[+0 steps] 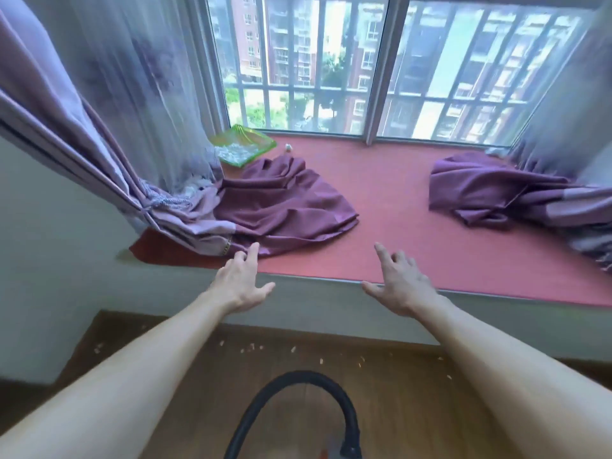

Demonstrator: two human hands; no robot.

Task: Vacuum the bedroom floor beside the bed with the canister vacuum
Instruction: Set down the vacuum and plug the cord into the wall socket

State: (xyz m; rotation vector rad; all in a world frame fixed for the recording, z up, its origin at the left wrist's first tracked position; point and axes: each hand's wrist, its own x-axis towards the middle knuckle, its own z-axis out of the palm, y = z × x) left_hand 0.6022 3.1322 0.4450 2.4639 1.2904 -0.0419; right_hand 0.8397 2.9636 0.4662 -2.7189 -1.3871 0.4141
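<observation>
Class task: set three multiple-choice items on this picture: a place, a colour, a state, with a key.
1. Where is the green tray? A floor; B red window seat; C chair.
2. The vacuum hose is: A black; B white; C yellow.
3. The left hand and right hand: A grip the hose; B are open, empty; C lift the tray.
Key: 1 B, it rests on the seat; 2 A, the looped hose is black; 3 B, fingers loose, neither holds anything.
</observation>
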